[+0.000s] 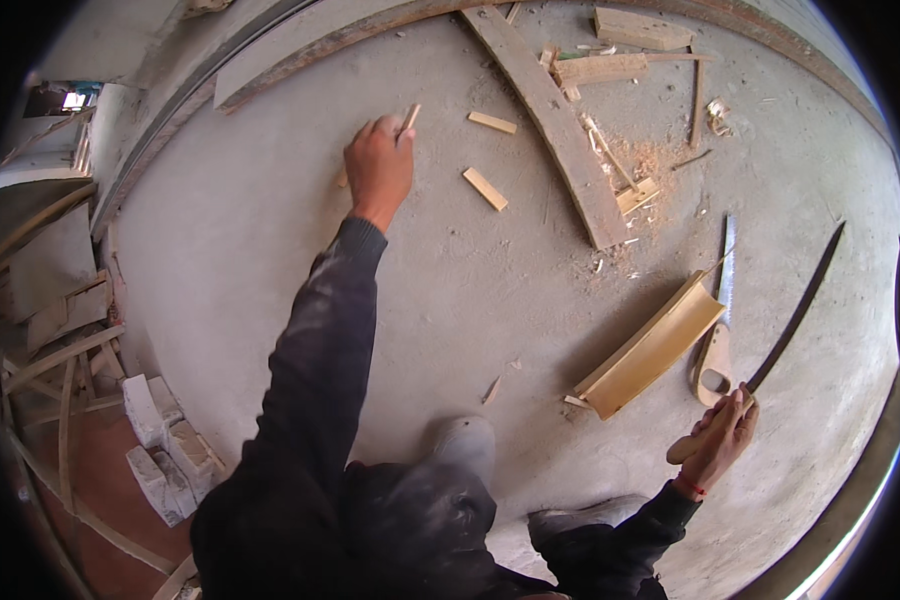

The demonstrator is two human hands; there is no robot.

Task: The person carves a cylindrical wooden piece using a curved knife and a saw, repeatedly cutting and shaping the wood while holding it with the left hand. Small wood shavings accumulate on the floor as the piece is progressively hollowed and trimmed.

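My left hand is stretched far forward over the concrete floor, closed around a small strip of wood whose end sticks out past the thumb. Two short, pale strips, one farther off and one nearer, lie to the right of that hand. In my right hand is the wooden handle of a long knife; its dark, slightly curved blade points away and to the right. Beside it are a handsaw with a wooden handle and a split trough-shaped length of bamboo.
A long plank lies slantwise ahead, with shavings along its right side. Wood blocks are scattered at the far right. White blocks and stacked boards stand at the left. My shoes are at the near edge.
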